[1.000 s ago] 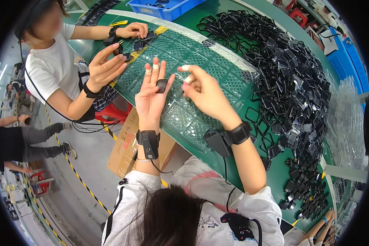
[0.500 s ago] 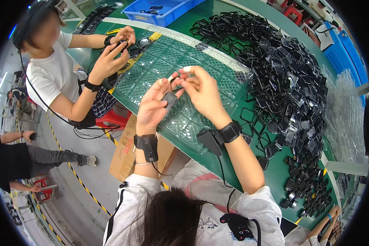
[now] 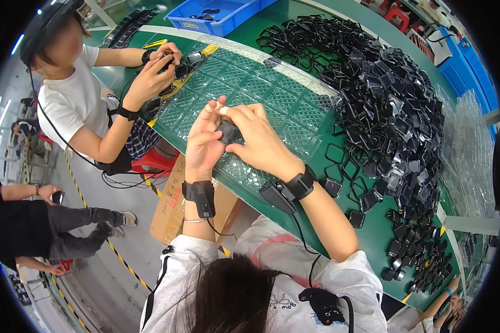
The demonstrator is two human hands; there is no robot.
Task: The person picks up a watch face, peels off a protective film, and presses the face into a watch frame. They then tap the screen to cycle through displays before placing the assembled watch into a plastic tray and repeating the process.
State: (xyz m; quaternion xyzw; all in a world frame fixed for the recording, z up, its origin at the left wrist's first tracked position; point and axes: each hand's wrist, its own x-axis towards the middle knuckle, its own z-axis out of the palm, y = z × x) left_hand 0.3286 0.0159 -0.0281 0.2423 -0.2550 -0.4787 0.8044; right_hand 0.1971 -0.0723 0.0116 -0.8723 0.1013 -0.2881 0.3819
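Observation:
A small dark square part, like a watch body, is gripped between the thumb and fingers of my left hand. My right hand closes round the same part, its fingertips over the upper edge and its thumb at the lower side. Several fingertips wear pale covers. The fingers partly hide the part, and I cannot tell whether a thin black frame is fitted on it. Both hands are above a clear plastic tray with square compartments, which lies on the green table.
Right of the tray spreads a big heap of black frames and square parts. Smaller black parts lie nearer. Clear trays are stacked far right. At the back is a blue bin. A co-worker sits to the left, handling a dark part.
My right hand has come down and left onto the dark part, and the thin black loop held between the fingers is no longer distinct. My left hand has stayed nearly in place.

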